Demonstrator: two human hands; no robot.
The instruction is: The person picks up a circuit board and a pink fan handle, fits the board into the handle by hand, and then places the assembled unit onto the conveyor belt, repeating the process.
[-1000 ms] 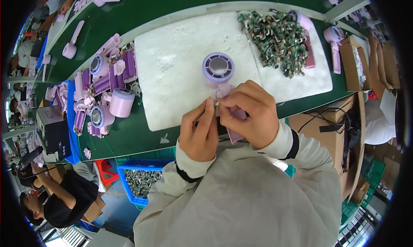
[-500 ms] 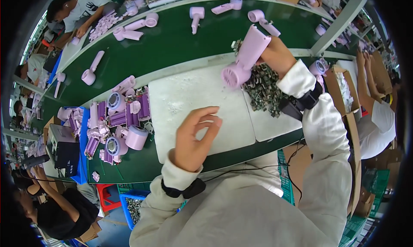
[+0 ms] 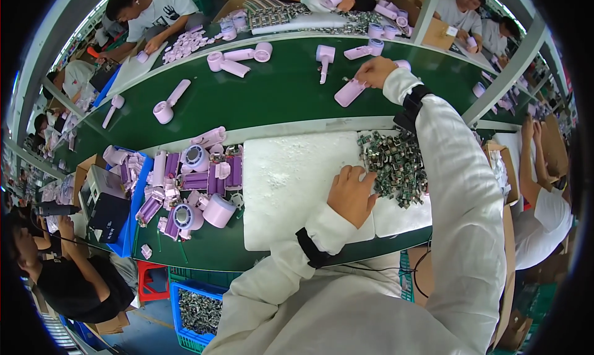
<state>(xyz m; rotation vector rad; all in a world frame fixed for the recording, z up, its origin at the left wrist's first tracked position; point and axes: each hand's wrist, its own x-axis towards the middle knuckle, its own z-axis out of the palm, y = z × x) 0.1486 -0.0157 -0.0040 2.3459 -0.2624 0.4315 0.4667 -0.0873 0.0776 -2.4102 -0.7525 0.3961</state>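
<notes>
My right hand (image 3: 376, 73) is stretched out over the green conveyor belt (image 3: 266, 98), its fingers closed on one end of a pale pink plastic handheld-fan housing (image 3: 350, 94). Part of that housing is hidden under the fingers. My left hand (image 3: 351, 195) rests on the white foam pad (image 3: 297, 188), fingers apart and holding nothing visible. Its fingertips are at the left edge of a heap of small green circuit boards (image 3: 396, 166).
Pink fan parts and purple cylinders (image 3: 195, 181) are heaped left of the pad, beside a blue bin (image 3: 133, 225). Several fans, like this one (image 3: 325, 58), lie along the belt. A metal post (image 3: 504, 76) stands at right. Co-workers sit around. A blue crate (image 3: 199, 311) stands below.
My right hand has carried the pink fan housing from above the circuit boards out over the belt. My left hand has moved right to the heap's edge. The view has shifted.
</notes>
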